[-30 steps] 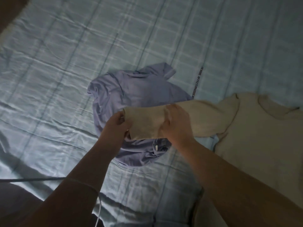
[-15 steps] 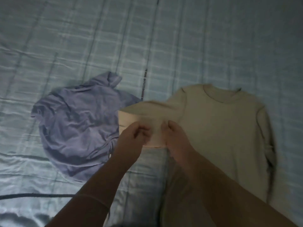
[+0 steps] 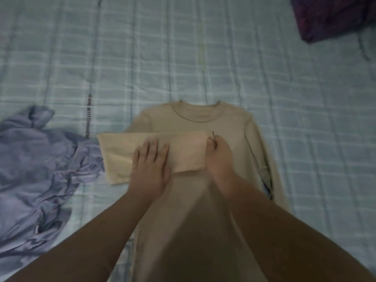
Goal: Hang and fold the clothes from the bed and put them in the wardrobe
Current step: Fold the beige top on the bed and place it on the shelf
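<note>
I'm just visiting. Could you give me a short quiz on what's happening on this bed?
1. True or false: the left hand lies flat on the folded sleeve of the beige sweater.
2. What lies crumpled left of the sweater? A) purple garment B) towel C) socks
3. Fill in: the pattern on the bed sheet is ____.
Key: 1 true; 2 A; 3 checked.

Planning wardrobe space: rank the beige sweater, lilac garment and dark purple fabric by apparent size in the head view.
1. beige sweater
2. lilac garment, crumpled, cut by the left edge
3. dark purple fabric, mostly out of frame: true size unsure
</note>
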